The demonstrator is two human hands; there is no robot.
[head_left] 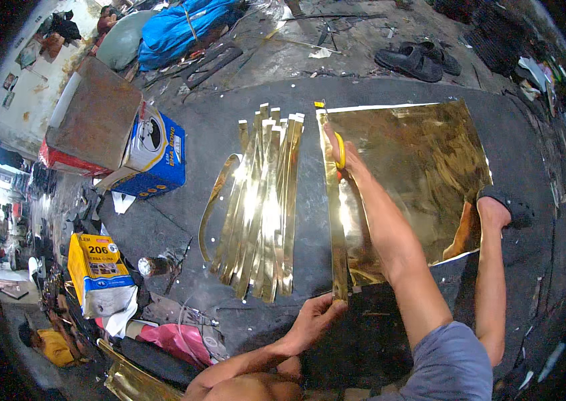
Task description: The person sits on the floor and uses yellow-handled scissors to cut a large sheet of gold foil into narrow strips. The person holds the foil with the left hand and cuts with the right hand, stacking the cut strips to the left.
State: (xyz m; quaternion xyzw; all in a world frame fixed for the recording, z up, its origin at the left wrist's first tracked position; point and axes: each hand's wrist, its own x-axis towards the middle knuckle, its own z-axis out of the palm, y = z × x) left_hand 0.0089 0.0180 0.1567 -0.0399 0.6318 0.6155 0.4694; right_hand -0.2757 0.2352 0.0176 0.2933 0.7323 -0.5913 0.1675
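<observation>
Grey-blue cloth (453, 361) bunches closest, at the lower edge, and the right arm (403, 247) stretches forward from it. Both hands are occupied. Down by the lower end of a long gold strip (334, 227), the left hand (311, 325) pinches it between thumb and fingers. Farther up, the right hand (354, 162) grips a yellow loop handle (341, 150) over the strip; its working end is hard to make out. Just right of the strip, a wide gold sheet (416, 160) lies flat on a dark mat (193, 150), and a foot in a dark sandal (514, 210) stands at its right edge. Left of the strip, a pile of cut gold strips (259, 207) fans out lengthwise, overlapping, beside one curled strip (211, 217). Farther left are a blue-and-white box (156, 150) and a yellow-and-blue container (100, 264).
</observation>
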